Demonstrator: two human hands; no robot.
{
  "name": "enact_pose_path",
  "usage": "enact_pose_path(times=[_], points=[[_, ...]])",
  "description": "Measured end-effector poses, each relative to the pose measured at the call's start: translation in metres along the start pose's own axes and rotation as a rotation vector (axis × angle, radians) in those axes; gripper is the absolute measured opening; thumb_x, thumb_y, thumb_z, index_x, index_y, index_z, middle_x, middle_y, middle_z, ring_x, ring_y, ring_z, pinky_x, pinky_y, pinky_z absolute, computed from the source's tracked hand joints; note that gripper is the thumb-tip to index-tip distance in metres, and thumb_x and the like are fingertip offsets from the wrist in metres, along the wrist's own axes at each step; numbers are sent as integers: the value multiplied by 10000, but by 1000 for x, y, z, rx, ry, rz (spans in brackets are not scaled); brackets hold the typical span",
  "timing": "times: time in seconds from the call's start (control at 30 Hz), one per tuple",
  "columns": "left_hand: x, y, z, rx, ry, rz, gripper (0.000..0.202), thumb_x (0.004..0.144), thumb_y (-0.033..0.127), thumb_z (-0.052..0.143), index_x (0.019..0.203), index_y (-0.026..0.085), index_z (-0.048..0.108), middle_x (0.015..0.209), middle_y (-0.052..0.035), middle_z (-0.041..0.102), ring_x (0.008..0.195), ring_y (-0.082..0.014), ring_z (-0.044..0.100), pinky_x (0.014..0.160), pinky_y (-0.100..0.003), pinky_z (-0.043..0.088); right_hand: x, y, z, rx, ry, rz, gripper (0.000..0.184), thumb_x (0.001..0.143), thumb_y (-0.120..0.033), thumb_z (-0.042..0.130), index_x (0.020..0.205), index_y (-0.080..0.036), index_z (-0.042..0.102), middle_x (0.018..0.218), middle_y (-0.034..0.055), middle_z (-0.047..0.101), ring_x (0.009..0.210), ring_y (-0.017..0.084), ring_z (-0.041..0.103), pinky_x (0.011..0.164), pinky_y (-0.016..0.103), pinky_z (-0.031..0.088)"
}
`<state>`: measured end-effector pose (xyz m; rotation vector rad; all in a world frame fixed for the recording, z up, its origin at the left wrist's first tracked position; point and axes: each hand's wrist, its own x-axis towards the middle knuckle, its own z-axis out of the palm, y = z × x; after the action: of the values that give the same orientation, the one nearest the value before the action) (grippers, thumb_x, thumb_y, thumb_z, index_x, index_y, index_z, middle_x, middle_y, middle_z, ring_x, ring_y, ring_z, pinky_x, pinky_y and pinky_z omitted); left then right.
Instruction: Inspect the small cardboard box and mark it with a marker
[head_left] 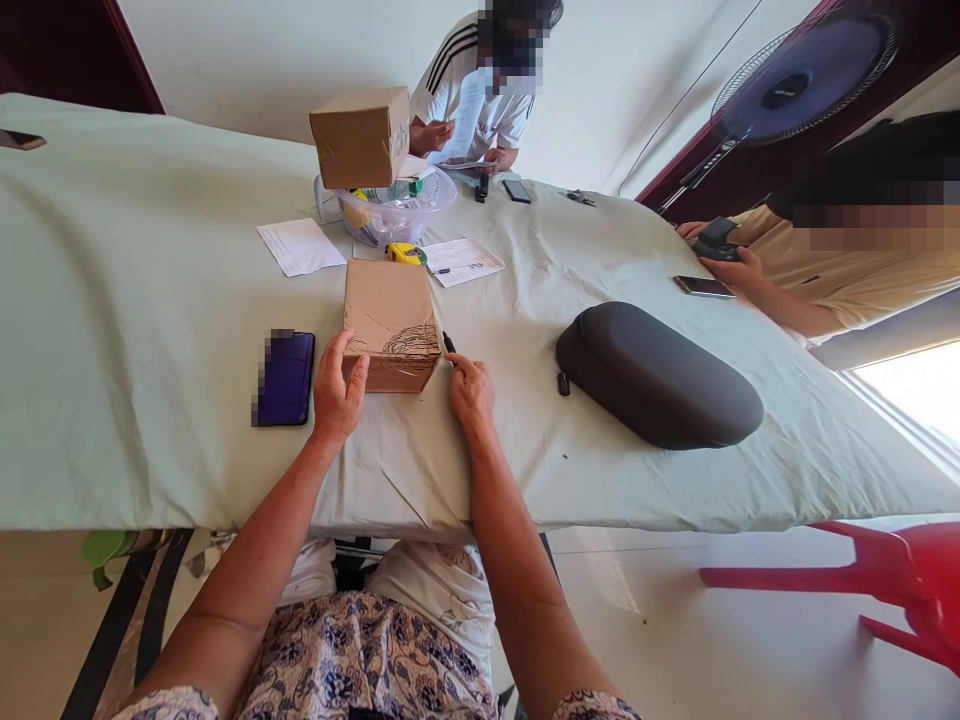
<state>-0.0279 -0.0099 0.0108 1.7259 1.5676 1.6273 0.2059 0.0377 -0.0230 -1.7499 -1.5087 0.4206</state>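
A small cardboard box (390, 320) with pen scribbles on its top sits on the cloth-covered table (150, 300) in front of me. My left hand (337, 390) rests against the box's near left corner, fingers curled on its side. My right hand (469, 388) lies on the cloth just right of the box, fingers closed around a black pen (448, 345) whose tip pokes out beside the box.
A dark phone (285, 378) lies left of the box, a large dark oval case (656, 372) to the right. Beyond are papers (300, 246), a yellow tape measure (406, 253), a clear bowl (397, 210) and another box (361, 135). Two other people sit at the far and right sides; a red chair (892, 580) stands at the right.
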Motion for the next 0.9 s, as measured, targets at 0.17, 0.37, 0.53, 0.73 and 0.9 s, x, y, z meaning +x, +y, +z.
enact_pose_path(times=[0.17, 0.37, 0.53, 0.73, 0.9], points=[[0, 0, 0, 29, 13, 17, 574, 992, 606, 440, 1394, 209, 539, 1414, -146, 634, 1355, -250, 581, 1170, -421, 442, -7, -18, -4, 393, 69, -32, 575, 819, -454, 666, 1330, -197, 609, 1140, 108, 674, 1007, 222, 635, 901, 383, 522], [1, 0, 0, 50, 16, 30, 557, 999, 589, 443, 1392, 207, 541, 1406, -146, 641, 1340, -245, 593, 1154, -415, 456, -19, -38, -11, 527, 337, -149, 348, 809, -486, 717, 1010, -219, 618, 892, 9, 604, 792, 152, 564, 811, 321, 498], [1, 2, 0, 88, 31, 55, 537, 1010, 549, 448, 1388, 180, 542, 1390, -160, 650, 1315, -240, 611, 1129, -394, 472, -30, -45, -19, 614, 560, -265, 304, 933, -521, 544, 856, -227, 554, 697, -45, 530, 609, 125, 546, 692, 310, 474], [1, 4, -1, 101, 24, 55, 522, 1012, 533, 449, 1399, 194, 535, 1399, -147, 648, 1319, -238, 608, 1131, -388, 467, -46, -55, -18, 519, 349, -616, 191, 960, -372, 520, 1064, -248, 621, 806, 24, 716, 789, 205, 700, 782, 389, 528], [3, 4, 0, 109, 19, 38, 523, 1011, 535, 448, 1401, 199, 536, 1411, -137, 644, 1328, -234, 602, 1134, -375, 460, -47, -61, -11, 341, 262, -760, 98, 935, -288, 550, 996, -255, 620, 807, 19, 727, 742, 191, 679, 769, 385, 498]])
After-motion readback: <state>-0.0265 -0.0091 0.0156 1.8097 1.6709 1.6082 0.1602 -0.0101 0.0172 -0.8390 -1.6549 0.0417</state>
